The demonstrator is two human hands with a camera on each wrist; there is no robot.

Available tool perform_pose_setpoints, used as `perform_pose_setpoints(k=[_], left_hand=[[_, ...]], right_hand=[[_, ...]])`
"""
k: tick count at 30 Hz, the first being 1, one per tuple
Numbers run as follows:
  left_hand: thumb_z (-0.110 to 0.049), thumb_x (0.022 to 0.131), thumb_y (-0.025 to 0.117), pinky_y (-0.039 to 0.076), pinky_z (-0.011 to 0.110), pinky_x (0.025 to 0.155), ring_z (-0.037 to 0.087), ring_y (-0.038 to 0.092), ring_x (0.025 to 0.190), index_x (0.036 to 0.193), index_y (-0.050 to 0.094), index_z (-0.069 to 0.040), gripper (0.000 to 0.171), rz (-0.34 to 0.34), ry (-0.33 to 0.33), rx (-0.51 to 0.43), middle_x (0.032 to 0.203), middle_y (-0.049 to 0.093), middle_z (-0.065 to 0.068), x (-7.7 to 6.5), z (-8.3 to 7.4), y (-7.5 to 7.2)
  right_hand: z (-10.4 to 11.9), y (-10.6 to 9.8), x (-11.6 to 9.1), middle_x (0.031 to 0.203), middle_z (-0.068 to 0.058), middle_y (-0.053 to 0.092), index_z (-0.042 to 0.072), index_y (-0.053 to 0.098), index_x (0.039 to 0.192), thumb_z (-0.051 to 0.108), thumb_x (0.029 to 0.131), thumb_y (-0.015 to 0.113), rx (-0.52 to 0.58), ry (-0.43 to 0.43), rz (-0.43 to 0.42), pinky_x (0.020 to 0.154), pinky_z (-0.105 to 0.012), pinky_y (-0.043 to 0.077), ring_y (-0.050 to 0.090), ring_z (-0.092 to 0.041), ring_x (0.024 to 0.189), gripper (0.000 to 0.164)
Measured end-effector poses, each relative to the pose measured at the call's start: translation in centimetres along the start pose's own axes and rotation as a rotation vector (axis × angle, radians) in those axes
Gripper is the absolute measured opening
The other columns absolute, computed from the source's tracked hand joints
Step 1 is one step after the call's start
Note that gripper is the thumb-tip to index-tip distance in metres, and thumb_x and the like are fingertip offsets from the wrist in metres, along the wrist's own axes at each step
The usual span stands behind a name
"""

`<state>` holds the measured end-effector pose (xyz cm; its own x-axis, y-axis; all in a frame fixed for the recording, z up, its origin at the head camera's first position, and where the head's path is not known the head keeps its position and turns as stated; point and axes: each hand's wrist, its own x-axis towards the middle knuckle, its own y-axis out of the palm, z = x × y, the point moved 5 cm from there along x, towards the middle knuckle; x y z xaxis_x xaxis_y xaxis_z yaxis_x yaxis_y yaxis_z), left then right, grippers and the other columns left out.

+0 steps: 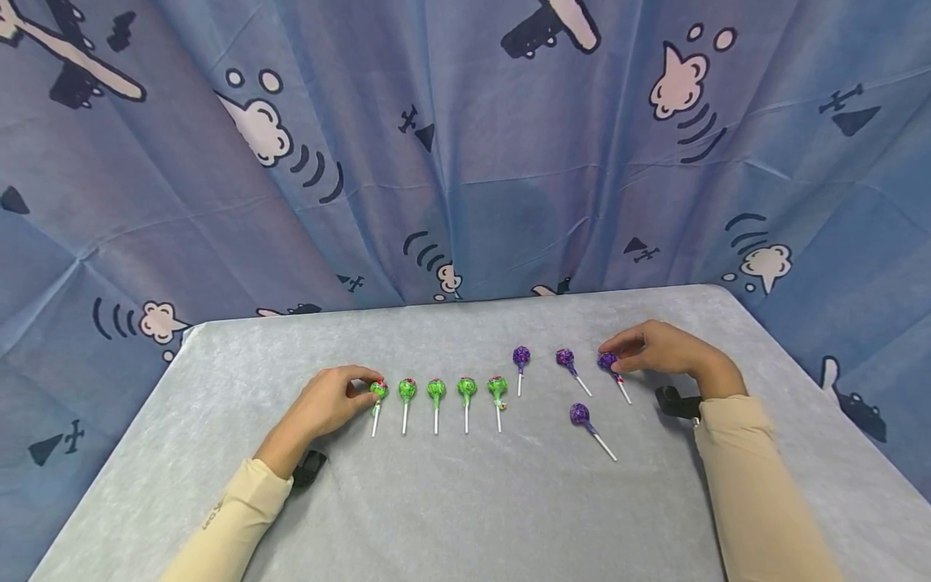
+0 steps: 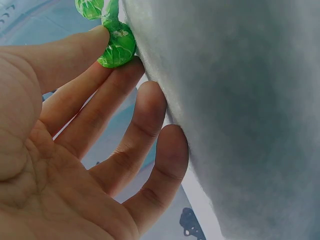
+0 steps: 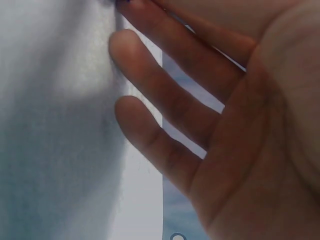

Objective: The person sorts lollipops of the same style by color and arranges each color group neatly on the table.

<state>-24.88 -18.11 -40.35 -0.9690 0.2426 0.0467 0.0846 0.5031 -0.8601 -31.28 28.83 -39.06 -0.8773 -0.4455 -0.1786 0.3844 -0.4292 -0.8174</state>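
Observation:
In the head view my left hand (image 1: 329, 402) pinches the leftmost green lollipop (image 1: 378, 390) by its wrapped head, its white stick pointing toward me. The left wrist view shows the green candy (image 2: 120, 49) between thumb and fingertips, the other fingers spread at the cloth. Over at the right, my right hand (image 1: 660, 349) pinches a purple lollipop (image 1: 606, 361) by its head, thumb on the near side. From the right wrist, that candy is almost wholly cut off at the top edge; the right hand's lower fingers (image 3: 165, 95) rest near the cloth.
Several more green lollipops (image 1: 436, 390) stand in an even row right of the held one. Beyond them lie purple lollipops: one upright in line (image 1: 520, 356), one tilted (image 1: 565, 358), one nearer me (image 1: 579, 414). A blue patterned curtain (image 1: 465, 202) hangs behind the grey-white tablecloth (image 1: 465, 509).

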Motion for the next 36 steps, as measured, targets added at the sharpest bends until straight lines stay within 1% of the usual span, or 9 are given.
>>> perform_pose_setpoints(k=[3,6,10,14,20,24,31,33,36], left_hand=[[-0.021,0.089,0.074,0.044,0.03,0.065,0.011,0.055,0.075,0.117,0.074,-0.019,0.028,0.001,0.0,0.002,0.108,0.071,0.004,-0.01,0.02,0.02],[-0.022,0.088,0.074,0.044,0.029,0.065,0.011,0.054,0.074,0.116,0.074,-0.019,0.027,-0.004,0.001,0.0,0.104,0.071,0.003,0.0,0.07,0.08],[-0.022,0.087,0.075,0.043,0.029,0.064,0.01,0.053,0.072,0.115,0.075,-0.018,0.027,-0.013,0.014,-0.003,0.099,0.071,0.003,0.03,0.05,0.09],[-0.022,0.088,0.075,0.043,0.029,0.064,0.01,0.053,0.071,0.115,0.075,-0.017,0.028,-0.013,0.021,-0.008,0.102,0.072,0.003,0.02,0.05,0.09],[-0.022,0.088,0.075,0.043,0.029,0.064,0.011,0.053,0.072,0.115,0.075,-0.018,0.027,-0.009,0.015,-0.01,0.104,0.071,0.003,-0.01,-0.01,0.01],[-0.022,0.088,0.074,0.043,0.029,0.065,0.011,0.053,0.073,0.115,0.075,-0.019,0.027,-0.008,0.012,-0.009,0.104,0.071,0.003,0.03,-0.04,0.02],[-0.022,0.088,0.074,0.043,0.029,0.065,0.011,0.053,0.073,0.115,0.075,-0.018,0.027,-0.005,0.013,-0.011,0.105,0.071,0.003,0.06,-0.03,0.09],[-0.022,0.088,0.074,0.043,0.029,0.065,0.011,0.054,0.073,0.116,0.074,-0.018,0.027,-0.005,0.012,-0.012,0.106,0.071,0.003,0.06,0.0,0.09],[-0.022,0.089,0.074,0.043,0.029,0.066,0.011,0.054,0.075,0.116,0.074,-0.018,0.028,-0.003,0.008,-0.013,0.107,0.071,0.003,0.06,0.07,0.09]], right_hand=[[-0.03,0.05,0.04,0.122,-0.015,0.07,0.007,0.072,0.121,0.024,0.089,0.075,0.003,-0.003,0.002,0.095,-0.048,0.051,0.065,-0.024,0.107,0.037],[-0.1,0.08,0.09,0.122,-0.016,0.07,0.006,0.072,0.121,0.024,0.089,0.075,0.011,-0.003,0.006,0.096,-0.051,0.05,0.065,-0.026,0.109,0.037],[-0.04,0.06,0.12,0.122,-0.017,0.07,0.006,0.072,0.121,0.025,0.089,0.075,0.012,-0.002,0.008,0.097,-0.052,0.05,0.065,-0.028,0.11,0.037],[0.09,0.06,0.11,0.121,-0.016,0.07,0.006,0.072,0.12,0.025,0.088,0.075,0.006,-0.001,0.006,0.096,-0.051,0.05,0.065,-0.027,0.108,0.037],[0.16,0.04,0.09,0.121,-0.016,0.07,0.007,0.072,0.119,0.025,0.088,0.075,-0.002,0.001,0.003,0.096,-0.052,0.049,0.065,-0.026,0.107,0.036],[0.05,0.07,0.12,0.119,-0.014,0.071,0.008,0.073,0.118,0.026,0.088,0.076,-0.012,0.006,-0.003,0.094,-0.048,0.05,0.064,-0.022,0.104,0.035],[0.12,-0.1,0.05,0.111,-0.01,0.072,0.008,0.073,0.117,0.025,0.087,0.076,-0.008,-0.002,-0.019,0.083,-0.034,0.048,0.058,-0.017,0.093,0.034],[0.23,-0.2,0.01,0.111,-0.01,0.072,0.007,0.073,0.117,0.025,0.087,0.076,-0.005,-0.003,-0.029,0.082,-0.033,0.048,0.058,-0.017,0.092,0.034],[0.38,-0.38,-0.01,0.115,-0.011,0.072,0.008,0.073,0.118,0.026,0.088,0.076,-0.006,0.0,-0.047,0.083,-0.034,0.049,0.06,-0.017,0.096,0.035]])
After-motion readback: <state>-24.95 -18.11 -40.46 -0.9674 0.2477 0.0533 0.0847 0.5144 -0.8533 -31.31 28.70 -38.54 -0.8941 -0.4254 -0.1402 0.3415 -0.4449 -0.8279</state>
